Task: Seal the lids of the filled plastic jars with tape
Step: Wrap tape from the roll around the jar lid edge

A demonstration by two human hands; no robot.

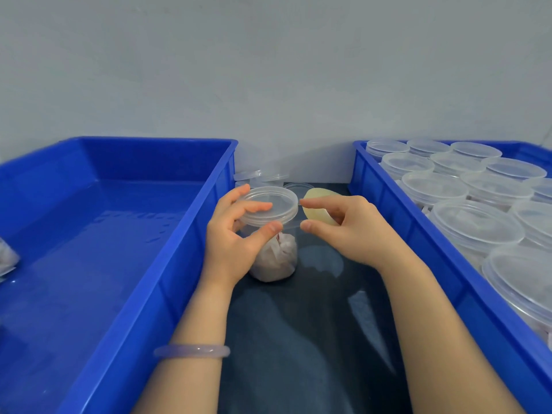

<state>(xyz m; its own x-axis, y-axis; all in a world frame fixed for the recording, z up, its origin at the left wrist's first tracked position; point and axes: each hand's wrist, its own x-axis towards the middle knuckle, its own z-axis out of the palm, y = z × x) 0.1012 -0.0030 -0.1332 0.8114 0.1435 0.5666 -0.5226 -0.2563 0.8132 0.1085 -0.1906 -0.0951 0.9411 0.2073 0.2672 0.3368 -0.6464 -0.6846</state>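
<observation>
Currently, our left hand grips the jar at its lid; our right hand curls around the tape roll.

lane: dark table strip between two bins, open toward the camera | left: blue bin wall, roomy floor inside | right: second bin, packed with lidded jars above its rim | centre: jar, left hand, right hand with tape roll span the strip | back: loose lids, then wall
</observation>
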